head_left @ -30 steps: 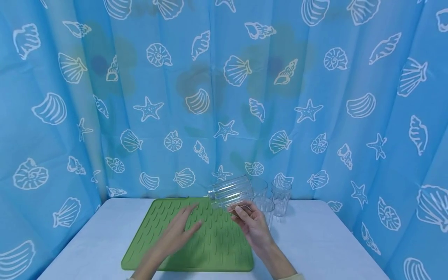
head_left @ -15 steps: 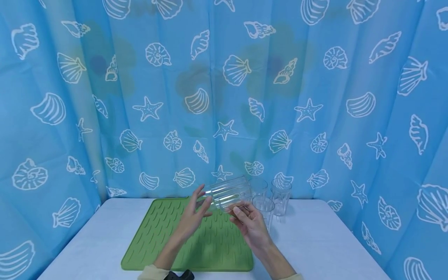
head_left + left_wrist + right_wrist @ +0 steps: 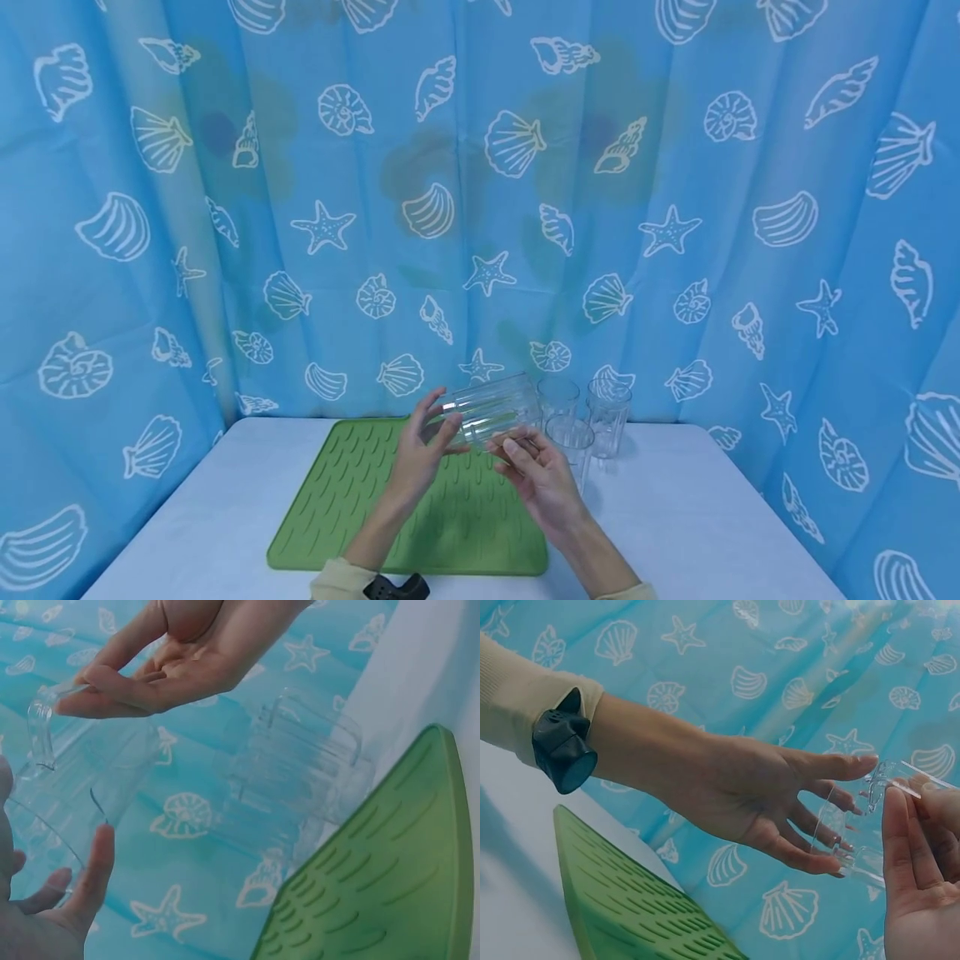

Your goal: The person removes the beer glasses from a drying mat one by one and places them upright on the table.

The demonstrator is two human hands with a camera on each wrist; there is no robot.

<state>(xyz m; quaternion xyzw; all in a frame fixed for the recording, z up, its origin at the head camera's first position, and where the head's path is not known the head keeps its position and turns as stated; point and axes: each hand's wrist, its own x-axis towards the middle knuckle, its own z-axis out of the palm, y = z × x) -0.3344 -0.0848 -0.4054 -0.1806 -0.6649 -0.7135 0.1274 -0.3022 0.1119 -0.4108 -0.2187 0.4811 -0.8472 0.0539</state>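
A clear glass mug (image 3: 491,408) is held lying nearly on its side above the green mat (image 3: 345,500). My right hand (image 3: 543,483) pinches its handle (image 3: 39,731) between thumb and fingers. At the mug's left end, my left hand (image 3: 420,454) curls thumb and fingers around the glass, the thumb on the near side. In the right wrist view, the left fingers (image 3: 810,859) spread about that end, and some show through the clear wall. Part of the mug is cut off at the edge of the left wrist view.
Three more clear glasses (image 3: 609,417) stand close together behind and right of my right hand, on the white tabletop (image 3: 675,500). A blue curtain (image 3: 480,208) with white shell prints closes off the back and sides. A black device (image 3: 566,750) sits on the left wrist.
My left hand has come up and right from over the mat to the mug's left end and taken hold of it. The right hand and mug have stayed about where they were.
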